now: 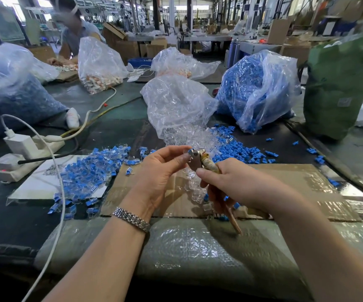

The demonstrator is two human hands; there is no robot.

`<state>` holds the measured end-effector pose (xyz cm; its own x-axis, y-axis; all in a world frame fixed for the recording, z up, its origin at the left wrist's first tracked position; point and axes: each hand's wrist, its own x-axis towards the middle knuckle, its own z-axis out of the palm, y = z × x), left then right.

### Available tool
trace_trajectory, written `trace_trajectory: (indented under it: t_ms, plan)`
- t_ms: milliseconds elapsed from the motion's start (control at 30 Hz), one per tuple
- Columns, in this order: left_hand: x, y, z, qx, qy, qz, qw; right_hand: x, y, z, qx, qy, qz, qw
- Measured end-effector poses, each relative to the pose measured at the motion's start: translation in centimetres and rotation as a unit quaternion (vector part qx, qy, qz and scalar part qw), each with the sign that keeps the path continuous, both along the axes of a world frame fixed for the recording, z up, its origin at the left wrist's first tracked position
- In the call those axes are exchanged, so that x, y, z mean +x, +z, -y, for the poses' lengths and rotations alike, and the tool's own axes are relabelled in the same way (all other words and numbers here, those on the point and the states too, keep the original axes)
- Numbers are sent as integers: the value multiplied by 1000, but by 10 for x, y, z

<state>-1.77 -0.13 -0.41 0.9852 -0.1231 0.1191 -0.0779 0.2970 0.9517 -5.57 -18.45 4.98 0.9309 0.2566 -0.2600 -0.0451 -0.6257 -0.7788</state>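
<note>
While the small part (190, 151) sits at the metal head of the hand tool (198, 163), above the middle of the cardboard sheet (285, 177), this piece looks mid-press, not finished. Thumb and forefinger of the left hand (161, 171) pinch the part tight. The right hand (237, 182) is wrapped round the tool's handles, which point down toward the cardboard's near edge.

Done, judging by the piles: a fair heap of blue-in-clear pieces (89, 173) off the cardboard's left edge.

Left to do: loose clear shells (189, 134) at the cardboard's far edge, loose blue caps (237, 149) just past its far right side, and a clear bag (176, 103) and a full blue bag (256, 88) farther behind the cardboard. Plenty of stock remains, so probably early to middle of the run.
</note>
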Motion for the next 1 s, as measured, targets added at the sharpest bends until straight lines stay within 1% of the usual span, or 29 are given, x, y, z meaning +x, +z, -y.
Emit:
trace_trajectory:
  t_ms: [33, 67, 100, 133, 167, 200, 233, 267, 300, 333, 400, 433, 467, 500, 567, 700, 767, 833, 867, 967, 1000]
  plan:
    - [0, -1, -2, 11, 18, 9, 1000, 0, 2, 3, -3, 3, -3, 1000]
    - [1, -1, -5, 43, 56, 22, 997, 0, 5, 7, -18, 2, 0, 1000]
    - [2, -2, -9, 103, 119, 34, 987, 1, 8, 13, -42, -7, 13, 999]
    - [3, -4, -14, 182, 199, 41, 962, 3, 9, 20, -74, -28, 37, 996]
    - [4, -4, -17, 267, 279, 43, 921, 7, 9, 29, -113, -57, 68, 990]
    - [5, -4, -18, 344, 345, 41, 872, 13, 8, 39, -156, -90, 99, 979]
    - [4, -3, -18, 408, 383, 45, 828, 18, 6, 48, -204, -121, 120, 964]
    - [2, -2, -17, 447, 394, 61, 801, 22, 3, 56, -252, -148, 129, 948]
    - [0, 0, -15, 461, 377, 85, 799, 26, -2, 64, -294, -172, 129, 931]
    - [-3, 1, -13, 450, 329, 110, 823, 29, -7, 71, -328, -189, 123, 917]
    - [-8, 2, -6, 419, 172, 126, 882, 34, -18, 81, -379, -207, 111, 895]
    - [-11, 2, -4, 422, 96, 123, 893, 36, -23, 84, -399, -212, 108, 885]
    - [-12, 1, -2, 438, 40, 118, 890, 36, -28, 85, -414, -216, 108, 878]
    - [-11, -1, -2, 460, 7, 113, 881, 37, -32, 85, -421, -220, 108, 874]
    - [-10, -4, -2, 491, -14, 107, 864, 36, -37, 82, -430, -217, 107, 870]
    - [-10, -5, -2, 517, -6, 123, 847, 33, -41, 73, -461, -216, 116, 853]
    - [-10, -6, -2, 516, 5, 127, 847, 32, -39, 71, -458, -207, 109, 858]
    - [-9, -5, -2, 498, 13, 114, 859, 29, -32, 71, -425, -206, 105, 876]
    - [-8, -5, -3, 484, 19, 108, 868, 27, -28, 72, -404, -203, 118, 884]
    - [-6, -4, -5, 398, 42, 94, 911, 19, -14, 73, -335, -155, 176, 913]
    - [-5, -3, -6, 363, 40, 85, 927, 17, -11, 72, -304, -126, 177, 928]
